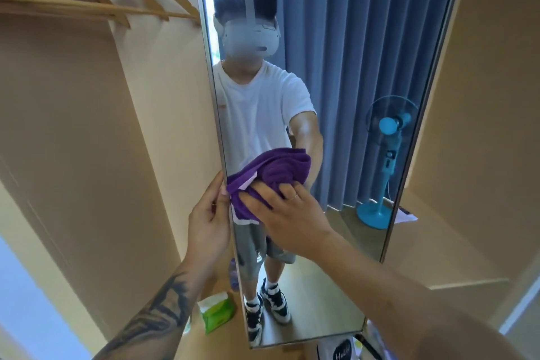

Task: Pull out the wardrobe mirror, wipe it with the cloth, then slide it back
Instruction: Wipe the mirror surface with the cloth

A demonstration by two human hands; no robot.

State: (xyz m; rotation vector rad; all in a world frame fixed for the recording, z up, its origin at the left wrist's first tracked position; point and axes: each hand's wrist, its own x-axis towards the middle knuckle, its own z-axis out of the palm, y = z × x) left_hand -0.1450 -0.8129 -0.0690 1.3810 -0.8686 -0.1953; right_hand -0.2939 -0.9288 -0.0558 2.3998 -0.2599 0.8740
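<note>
Both arms reach forward from the near edge. The left hand [209,219], on a tattooed forearm, has its fingers curled round the mirror's left edge [226,184], thumb toward the near side. The right hand [287,210] lies to its right, fingers spread flat, pressing the purple cloth [245,207] against the glass; 1 finger wears a ring.

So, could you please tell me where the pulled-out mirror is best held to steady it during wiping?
I'd take the mirror by its narrow left metal edge, coming from the wardrobe side, as the left hand does. That long thin frame is the only graspable part; the right hand presses the purple cloth on the flat glass.
</note>
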